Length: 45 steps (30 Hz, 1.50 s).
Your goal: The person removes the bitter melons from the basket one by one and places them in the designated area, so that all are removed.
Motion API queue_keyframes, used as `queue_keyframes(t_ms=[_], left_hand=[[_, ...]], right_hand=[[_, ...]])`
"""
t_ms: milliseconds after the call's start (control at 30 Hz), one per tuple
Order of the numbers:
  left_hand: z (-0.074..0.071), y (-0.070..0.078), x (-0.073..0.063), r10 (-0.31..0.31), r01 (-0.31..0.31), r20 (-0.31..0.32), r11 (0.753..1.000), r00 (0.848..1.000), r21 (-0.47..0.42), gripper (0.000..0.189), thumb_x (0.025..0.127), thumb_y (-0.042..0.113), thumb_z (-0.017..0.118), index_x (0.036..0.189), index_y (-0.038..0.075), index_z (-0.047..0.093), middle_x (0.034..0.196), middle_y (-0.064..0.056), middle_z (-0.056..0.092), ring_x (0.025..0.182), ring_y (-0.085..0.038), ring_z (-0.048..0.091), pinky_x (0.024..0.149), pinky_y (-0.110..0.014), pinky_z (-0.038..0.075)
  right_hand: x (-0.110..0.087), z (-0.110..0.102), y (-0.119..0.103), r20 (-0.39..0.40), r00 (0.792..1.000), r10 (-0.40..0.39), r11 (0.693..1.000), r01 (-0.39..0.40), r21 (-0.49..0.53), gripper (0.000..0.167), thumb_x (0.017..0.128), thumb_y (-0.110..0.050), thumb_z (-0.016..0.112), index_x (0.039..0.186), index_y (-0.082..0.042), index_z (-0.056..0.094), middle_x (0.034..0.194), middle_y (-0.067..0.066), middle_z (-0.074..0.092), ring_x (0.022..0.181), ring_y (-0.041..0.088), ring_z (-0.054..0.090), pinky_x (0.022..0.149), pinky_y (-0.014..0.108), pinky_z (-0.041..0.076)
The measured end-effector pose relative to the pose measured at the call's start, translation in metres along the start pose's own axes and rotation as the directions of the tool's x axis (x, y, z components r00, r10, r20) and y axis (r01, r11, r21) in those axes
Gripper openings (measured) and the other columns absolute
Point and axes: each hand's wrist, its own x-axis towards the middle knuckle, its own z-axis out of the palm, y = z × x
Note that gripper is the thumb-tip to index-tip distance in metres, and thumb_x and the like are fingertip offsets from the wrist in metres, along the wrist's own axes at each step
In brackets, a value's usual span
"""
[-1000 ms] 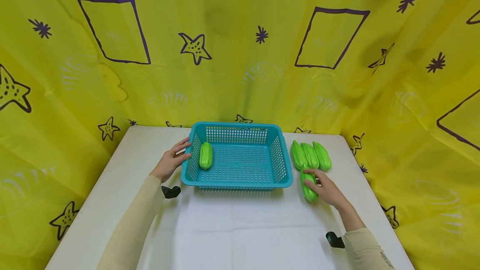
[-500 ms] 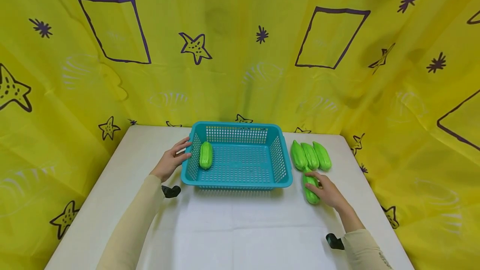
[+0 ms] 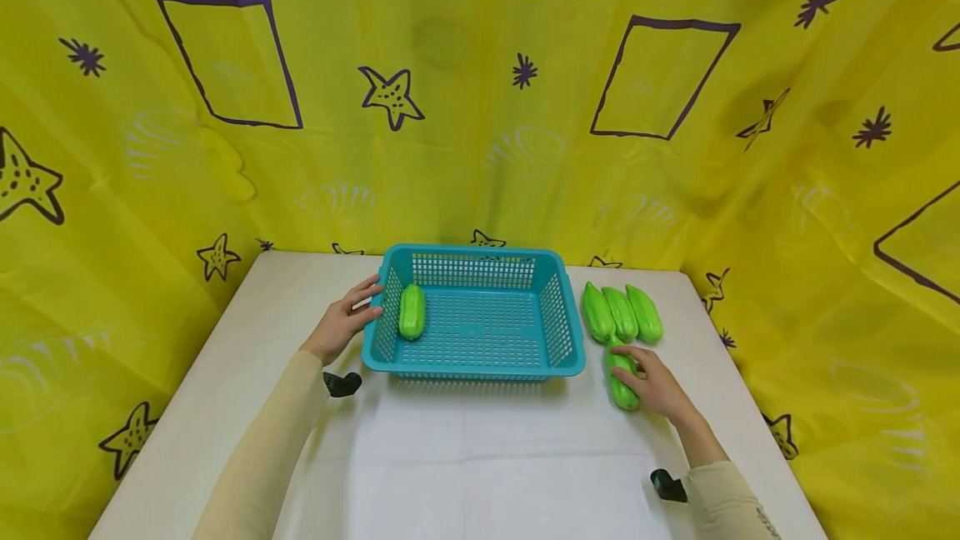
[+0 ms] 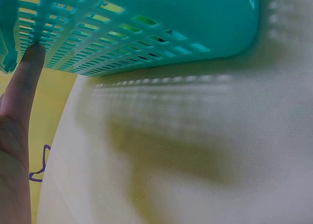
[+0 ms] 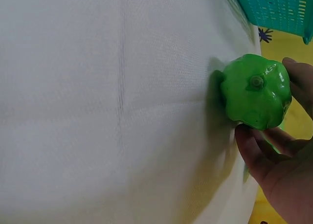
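A blue-green slotted basket (image 3: 472,372) stands on the table, with one green ribbed gourd (image 3: 412,312) lying at its left end. My left hand (image 3: 343,323) touches the basket's left side; in the left wrist view a straight finger (image 4: 27,79) lies against the outer slotted wall. To the right of the basket, my right hand (image 3: 654,383) holds another green gourd (image 5: 257,92) between thumb and fingers, its blunt end towards the wrist camera. In the head view the narrow end of that gourd points at a row of three more gourds (image 3: 619,312).
A white cloth (image 3: 480,473) covers the table. Yellow curtains (image 3: 465,165) with dark star drawings surround it at the back and sides. A dark piece (image 3: 342,384) shows by the left wrist, and a similar dark piece (image 3: 667,486) by the right wrist.
My right hand has shifted the gourd slightly nearer to me and a little to the right. The left hand and the basket have stayed in place.
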Motion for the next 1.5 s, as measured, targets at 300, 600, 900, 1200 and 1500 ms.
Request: queue_keyframes(t_ms=[300, 600, 900, 1200, 1500], left_hand=[[-0.004, -0.022, 0.008, 0.011, -0.011, -0.019, 1.000, 1.000, 0.023, 0.056, 0.100, 0.025, 0.058, 0.150, 0.006, 0.039, 0.162, 0.003, 0.017, 0.144, -0.041, 0.023, 0.109, -0.054, 0.034], [-0.005, -0.025, 0.007, 0.007, -0.006, -0.020, 0.999, 1.000, 0.032, 0.060, 0.098, 0.032, 0.060, 0.150, 0.009, 0.040, 0.162, 0.007, 0.019, 0.144, -0.039, 0.023, 0.109, -0.054, 0.034], [-0.006, -0.026, 0.008, 0.002, -0.002, -0.023, 1.000, 1.000, 0.027, 0.059, 0.098, 0.032, 0.060, 0.150, 0.011, 0.040, 0.161, 0.009, 0.020, 0.145, -0.037, 0.022, 0.109, -0.052, 0.035], [-0.006, -0.024, 0.009, 0.019, -0.019, -0.014, 1.000, 1.000, 0.022, 0.058, 0.100, 0.028, 0.059, 0.150, 0.007, 0.039, 0.162, 0.004, 0.018, 0.145, -0.040, 0.021, 0.110, -0.052, 0.033], [-0.006, -0.027, 0.009, 0.038, -0.038, -0.013, 0.999, 0.999, 0.006, 0.057, 0.099, 0.025, 0.059, 0.149, 0.006, 0.040, 0.162, 0.003, 0.019, 0.144, -0.039, 0.024, 0.110, -0.053, 0.033]], right_hand=[[-0.001, -0.004, -0.003, 0.002, 1.000, 0.023, 0.999, -0.023, 0.033, 0.041, 0.098, -0.020, 0.061, 0.133, 0.000, 0.056, 0.134, 0.030, 0.047, 0.123, 0.047, 0.045, 0.099, 0.063, 0.040], [-0.002, -0.001, 0.002, 0.003, 1.000, -0.015, 0.996, 0.015, 0.088, 0.041, 0.096, -0.012, 0.064, 0.132, 0.004, 0.055, 0.134, 0.027, 0.052, 0.124, 0.045, 0.045, 0.100, 0.062, 0.038], [-0.002, -0.004, 0.000, 0.030, 0.999, 0.021, 0.994, -0.024, 0.104, 0.043, 0.097, -0.018, 0.063, 0.135, 0.000, 0.054, 0.138, 0.027, 0.049, 0.123, 0.048, 0.047, 0.100, 0.063, 0.038], [-0.001, -0.004, 0.000, 0.049, 0.999, 0.018, 0.992, -0.024, 0.122, 0.043, 0.097, -0.018, 0.063, 0.135, 0.001, 0.055, 0.138, 0.027, 0.050, 0.124, 0.050, 0.045, 0.101, 0.065, 0.036], [-0.004, -0.011, -0.003, 0.057, 0.998, 0.031, 0.992, -0.038, 0.123, 0.046, 0.098, -0.020, 0.062, 0.137, 0.001, 0.052, 0.141, 0.027, 0.046, 0.118, 0.050, 0.051, 0.095, 0.060, 0.045]])
